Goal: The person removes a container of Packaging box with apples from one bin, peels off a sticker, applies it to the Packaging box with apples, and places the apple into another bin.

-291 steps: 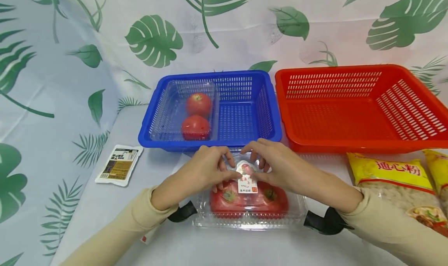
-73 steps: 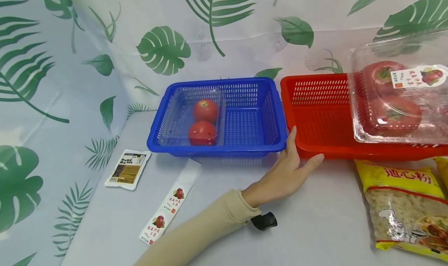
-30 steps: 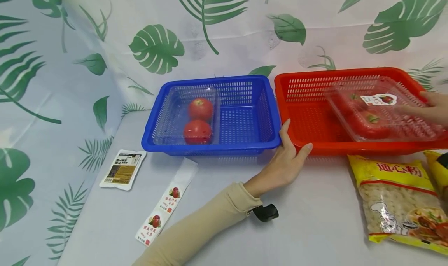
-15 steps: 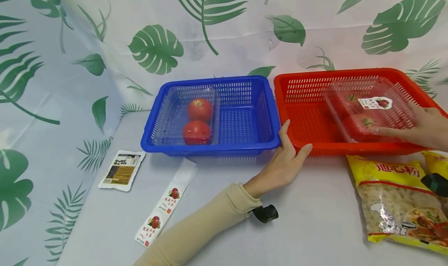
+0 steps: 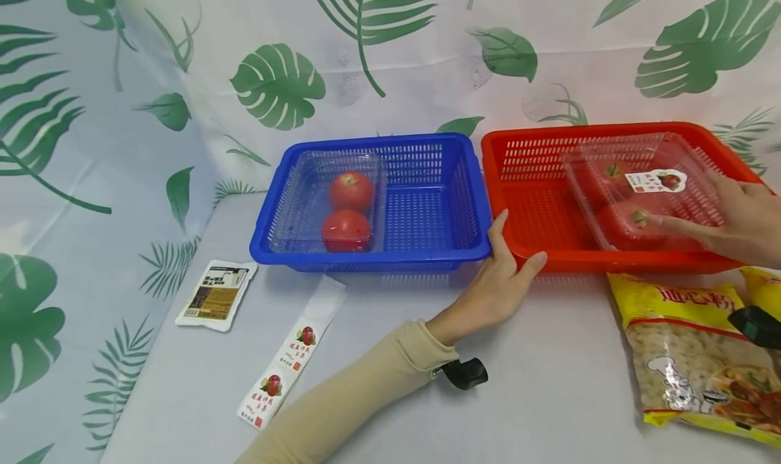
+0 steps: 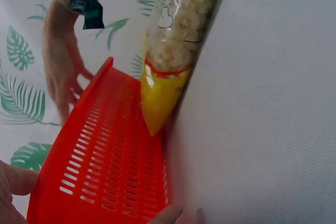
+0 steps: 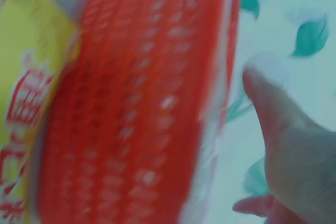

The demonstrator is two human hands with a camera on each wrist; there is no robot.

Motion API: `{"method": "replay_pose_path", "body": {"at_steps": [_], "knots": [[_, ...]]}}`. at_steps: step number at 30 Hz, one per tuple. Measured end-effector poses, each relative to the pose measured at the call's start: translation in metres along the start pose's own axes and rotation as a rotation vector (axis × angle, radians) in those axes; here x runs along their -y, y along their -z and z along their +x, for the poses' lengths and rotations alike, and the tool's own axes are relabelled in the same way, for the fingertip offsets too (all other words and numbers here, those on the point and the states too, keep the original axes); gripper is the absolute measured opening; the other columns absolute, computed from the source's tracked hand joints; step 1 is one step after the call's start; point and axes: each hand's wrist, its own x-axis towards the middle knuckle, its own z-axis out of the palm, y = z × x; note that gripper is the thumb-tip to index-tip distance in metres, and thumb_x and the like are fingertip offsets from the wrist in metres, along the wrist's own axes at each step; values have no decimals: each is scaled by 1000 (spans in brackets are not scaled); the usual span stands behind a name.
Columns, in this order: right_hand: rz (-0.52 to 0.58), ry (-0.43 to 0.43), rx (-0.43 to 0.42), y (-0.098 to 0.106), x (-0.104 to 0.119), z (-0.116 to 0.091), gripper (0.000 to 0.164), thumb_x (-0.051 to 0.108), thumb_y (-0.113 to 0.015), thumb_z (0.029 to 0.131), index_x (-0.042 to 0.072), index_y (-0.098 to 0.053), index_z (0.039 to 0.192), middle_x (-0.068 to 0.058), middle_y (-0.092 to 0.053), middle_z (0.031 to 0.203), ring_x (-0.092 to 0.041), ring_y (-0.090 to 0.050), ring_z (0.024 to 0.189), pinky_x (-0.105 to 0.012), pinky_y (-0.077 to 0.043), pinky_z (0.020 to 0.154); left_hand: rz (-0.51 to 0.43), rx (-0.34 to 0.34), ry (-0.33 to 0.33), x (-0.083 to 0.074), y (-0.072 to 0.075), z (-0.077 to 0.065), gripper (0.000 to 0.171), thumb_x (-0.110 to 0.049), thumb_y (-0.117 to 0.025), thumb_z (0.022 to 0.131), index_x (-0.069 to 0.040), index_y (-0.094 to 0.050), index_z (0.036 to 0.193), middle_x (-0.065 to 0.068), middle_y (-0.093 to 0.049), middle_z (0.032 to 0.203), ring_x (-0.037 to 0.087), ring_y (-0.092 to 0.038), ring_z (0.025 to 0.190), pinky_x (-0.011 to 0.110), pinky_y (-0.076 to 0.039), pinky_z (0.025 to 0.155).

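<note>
My left hand rests at the near left corner of the red basket, its index finger and thumb stretched along the plastic. In the left wrist view its thumb lies against the rim. Inside the red basket, toward its right side, sits a clear plastic box of round red fruits. A white label with a fruit picture is stuck on its lid. My right hand spreads over the box's right end, thumb and fingers extended. In the blurred right wrist view, the right thumb stands straight beside the basket.
A blue basket holds another clear box with two red fruits. Nearer lie a strip of labels and a small white packet. Bags of pasta lie before the red basket. A leaf-print cloth hangs behind.
Earlier both hands touched the label on the box at the table's middle. The right hand then brought the box into the red basket; the left hand moved to that basket's corner.
</note>
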Motion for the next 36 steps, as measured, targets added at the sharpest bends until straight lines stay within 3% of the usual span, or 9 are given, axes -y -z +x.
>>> {"method": "replay_pose_path", "body": {"at_steps": [3, 5, 8, 10, 13, 17, 24, 29, 36], "knots": [[37, 82, -57, 5, 24, -7, 97, 39, -71, 96, -13, -15, 155, -47, -28, 141, -68, -29, 125, -83, -37, 89, -7, -5, 18, 0, 1, 0, 79, -39, -54, 109, -23, -2, 166, 22, -60, 138, 22, -53, 138, 38, -38, 120], [95, 145, -71, 7, 45, -12, 94, 36, -69, 99, -12, -13, 159, -47, -24, 149, -66, -26, 130, -83, -35, 90, -46, -1, 55, -1, 2, -1, 78, -36, -55, 108, -27, -4, 166, 20, -68, 111, 24, -68, 110, 32, -51, 104], [167, 212, -88, 10, 81, -22, 90, 34, -65, 102, -9, -12, 161, -44, -21, 155, -63, -24, 134, -83, -36, 90, -113, 1, 137, -4, 5, -1, 75, -32, -56, 108, -37, -7, 165, 18, -61, 86, 29, -68, 69, 30, -57, 71], [208, 260, -107, 11, 104, -28, 85, 32, -65, 103, -7, -17, 162, -41, -25, 155, -60, -28, 133, -83, -37, 90, -158, 12, 191, -9, 7, -2, 73, -30, -55, 108, -42, -9, 164, 20, -66, 97, 33, -68, 59, 32, -55, 58], [273, 319, -109, 11, 135, -37, 81, 29, -66, 103, -2, -21, 163, -37, -28, 156, -57, -29, 137, -84, -37, 95, -165, 51, 240, -15, 14, -8, 72, -35, -53, 108, -43, -9, 164, 19, -65, 127, 33, -74, 65, 37, -60, 75], [377, 419, -106, 10, 168, -43, 75, 22, -68, 103, 2, -27, 162, -32, -34, 155, -53, -35, 136, -80, -39, 97, -122, 181, 243, -23, 33, -25, 71, -44, -52, 107, -35, -12, 165, 10, -62, 139, 25, -77, 74, 39, -53, 100], [479, 481, -58, 2, 199, -41, 66, 23, -67, 103, 2, -36, 157, -24, -40, 158, -50, -43, 138, -75, -44, 100, 63, 348, 30, -36, 89, -63, 51, -36, -56, 108, -16, -41, 153, 0, -50, 138, 7, -67, 96, 24, -56, 82], [548, 479, 44, -11, 215, -40, 60, 27, -64, 105, 6, -39, 155, -18, -43, 156, -44, -44, 141, -69, -41, 109, 284, 229, -93, -41, 124, -84, 46, -36, -61, 107, -21, -47, 148, -2, -49, 136, 8, -58, 118, 27, -55, 90], [611, 491, 204, -31, 228, -36, 58, 28, -61, 106, 7, -38, 155, -16, -43, 157, -41, -46, 143, -64, -46, 108, 539, -133, -189, -17, 191, -103, 66, -34, -80, 94, -8, -47, 145, 11, -49, 140, 29, -54, 127, 48, -51, 104]]}}
